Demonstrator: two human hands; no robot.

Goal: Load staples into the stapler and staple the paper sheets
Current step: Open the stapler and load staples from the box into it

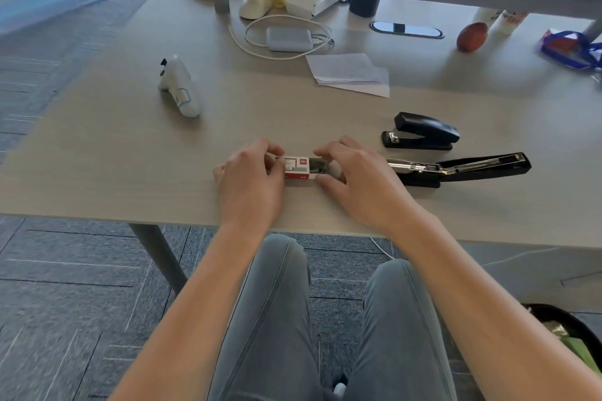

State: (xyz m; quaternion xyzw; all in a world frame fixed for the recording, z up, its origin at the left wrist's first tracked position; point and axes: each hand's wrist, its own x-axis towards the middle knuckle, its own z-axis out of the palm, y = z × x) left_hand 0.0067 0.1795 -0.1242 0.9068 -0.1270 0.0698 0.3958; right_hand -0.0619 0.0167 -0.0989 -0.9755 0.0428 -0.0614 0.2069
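Both palms down near the table's front edge; left hand and right hand fingers pinch one staple box. Two staplers: one open, one closed. One paper stack.

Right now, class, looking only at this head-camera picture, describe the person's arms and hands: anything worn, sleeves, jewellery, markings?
Both forearms are bare, with no sleeves in view. The left hand and right hand wear no gloves; no rings, watch, bracelet or markings show. The only clothing visible is the faded blue-grey denim jeans on the legs.

On the table, the staple box lies left of the opened stapler, paper sheets behind.
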